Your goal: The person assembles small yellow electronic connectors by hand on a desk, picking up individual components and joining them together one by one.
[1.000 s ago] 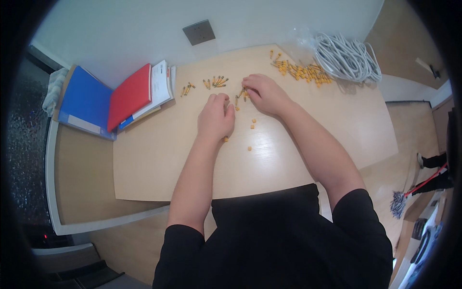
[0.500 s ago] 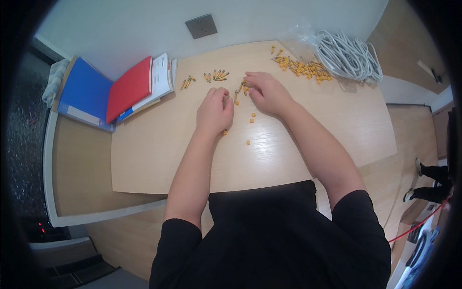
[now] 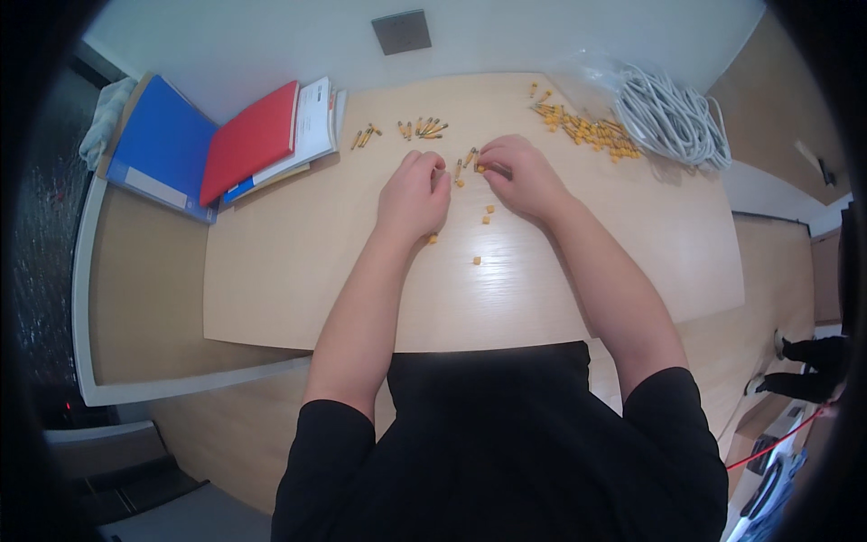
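Note:
On the wooden table (image 3: 316, 280), my left hand (image 3: 414, 196) rests with its fingers curled in towards the thumb. What it holds, if anything, is hidden. Across from it, my right hand (image 3: 526, 177) pinches a small yellow-and-dark stick (image 3: 480, 168) at its fingertips. Between the hands lie a few similar sticks (image 3: 459, 172). Nearer to me are loose yellow cube-like pieces (image 3: 477, 260), one of them (image 3: 433, 238) by my left wrist. Beyond my left hand lie a loose group of sticks (image 3: 423, 129) and a smaller group (image 3: 365, 136).
A heap of yellow-and-dark sticks (image 3: 591, 133) lies at the back right, beside a coil of grey cable (image 3: 673, 117) in clear plastic. Blue (image 3: 163, 140) and red (image 3: 253, 140) folders with papers stand at the back left. A person's legs (image 3: 804, 366) show at far right.
The fingers of my right hand have drawn together around a stick. My left hand stays curled in nearly the same place. The whole view has shifted slightly.

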A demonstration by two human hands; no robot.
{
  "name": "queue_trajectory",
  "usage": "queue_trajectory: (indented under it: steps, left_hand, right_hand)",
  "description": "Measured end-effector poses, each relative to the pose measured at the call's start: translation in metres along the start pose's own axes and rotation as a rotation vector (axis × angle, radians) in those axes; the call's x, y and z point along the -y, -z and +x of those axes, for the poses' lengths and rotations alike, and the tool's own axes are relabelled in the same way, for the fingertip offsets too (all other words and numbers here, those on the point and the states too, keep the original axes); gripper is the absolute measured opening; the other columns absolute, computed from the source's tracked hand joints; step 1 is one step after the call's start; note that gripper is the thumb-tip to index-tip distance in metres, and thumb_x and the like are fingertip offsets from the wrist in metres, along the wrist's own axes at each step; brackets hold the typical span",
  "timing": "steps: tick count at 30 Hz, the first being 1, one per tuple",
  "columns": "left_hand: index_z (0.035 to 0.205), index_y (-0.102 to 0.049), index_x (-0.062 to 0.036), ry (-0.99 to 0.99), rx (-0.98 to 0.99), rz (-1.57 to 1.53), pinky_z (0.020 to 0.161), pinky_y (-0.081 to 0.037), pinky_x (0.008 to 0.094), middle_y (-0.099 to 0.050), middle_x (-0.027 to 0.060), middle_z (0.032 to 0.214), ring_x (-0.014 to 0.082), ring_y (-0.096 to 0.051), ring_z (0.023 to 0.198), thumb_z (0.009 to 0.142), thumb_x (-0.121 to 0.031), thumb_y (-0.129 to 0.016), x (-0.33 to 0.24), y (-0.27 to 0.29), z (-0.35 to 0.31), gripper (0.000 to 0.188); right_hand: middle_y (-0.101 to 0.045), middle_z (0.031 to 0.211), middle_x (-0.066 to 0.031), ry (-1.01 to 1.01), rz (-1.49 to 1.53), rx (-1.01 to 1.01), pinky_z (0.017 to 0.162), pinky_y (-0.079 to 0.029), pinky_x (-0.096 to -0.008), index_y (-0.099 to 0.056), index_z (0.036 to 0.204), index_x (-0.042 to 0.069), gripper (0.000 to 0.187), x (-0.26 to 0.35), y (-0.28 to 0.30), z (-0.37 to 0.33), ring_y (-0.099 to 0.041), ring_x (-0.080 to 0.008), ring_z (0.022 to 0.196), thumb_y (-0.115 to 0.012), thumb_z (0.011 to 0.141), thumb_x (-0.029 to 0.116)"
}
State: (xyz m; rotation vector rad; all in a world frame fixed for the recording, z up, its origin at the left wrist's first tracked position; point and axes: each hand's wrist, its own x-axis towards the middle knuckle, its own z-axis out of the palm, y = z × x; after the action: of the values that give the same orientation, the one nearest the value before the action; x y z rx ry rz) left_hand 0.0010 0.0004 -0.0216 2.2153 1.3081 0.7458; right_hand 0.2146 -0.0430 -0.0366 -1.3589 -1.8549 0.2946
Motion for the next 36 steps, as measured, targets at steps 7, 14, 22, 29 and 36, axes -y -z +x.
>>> queue_trajectory:
  steps: [7,14,22,29,36]
  left_hand:
    - [0.097,-0.068,-0.0031,0.098,-0.097,-0.213,0.075,-0.053,0.0385,-0.068,0.0127,0.094,0.027,-0.066,0.081,0.095,-0.014,-0.064,0.017,-0.002,0.012,0.012]
    - [0.093,-0.069,0.0004,0.084,-0.186,-0.35,0.065,-0.049,0.0287,-0.063,0.0038,0.073,0.0115,-0.057,0.068,0.096,-0.006,-0.063,0.033,-0.004,0.02,0.01]
    - [0.092,-0.068,-0.0046,0.103,-0.14,-0.338,0.072,-0.053,0.0383,-0.068,0.0106,0.088,0.0252,-0.066,0.076,0.094,-0.014,-0.064,0.029,-0.005,0.021,0.011]
    - [0.091,-0.067,-0.0039,0.134,-0.114,-0.367,0.071,-0.053,0.038,-0.068,0.0109,0.088,0.0253,-0.065,0.074,0.094,-0.014,-0.063,0.031,-0.005,0.022,0.011]
    - [0.091,-0.067,-0.0028,0.099,-0.13,-0.333,0.069,-0.051,0.0369,-0.067,0.0108,0.086,0.0237,-0.063,0.072,0.094,-0.012,-0.062,0.031,-0.005,0.023,0.011]
  right_hand:
    - [-0.07,0.107,-0.0157,-0.118,0.106,0.085,0.098,-0.051,-0.0418,-0.071,0.104,0.0,0.025,0.008,0.008,-0.009,-0.061,-0.0334,0.11,-0.064,0.079,0.0]
    - [-0.063,0.129,-0.0231,0.121,0.04,0.198,0.112,-0.043,-0.0479,-0.063,0.126,-0.005,0.051,0.03,0.013,-0.034,-0.054,-0.0418,0.125,-0.061,0.077,0.007]
    - [-0.045,0.147,-0.0342,0.133,-0.249,0.22,0.115,-0.038,-0.0517,-0.047,0.142,-0.009,0.08,0.078,-0.013,-0.045,-0.044,-0.0498,0.137,-0.076,0.08,0.033]
    - [-0.056,0.142,-0.0206,0.159,-0.278,0.182,0.116,-0.041,-0.048,-0.061,0.13,-0.003,0.049,0.066,-0.028,-0.028,-0.047,-0.0432,0.138,-0.071,0.087,0.018]
    - [-0.067,0.118,-0.0112,0.191,-0.113,0.114,0.099,-0.05,-0.0416,-0.07,0.107,0.004,0.021,0.055,-0.034,-0.031,-0.059,-0.0336,0.117,-0.072,0.086,0.007]
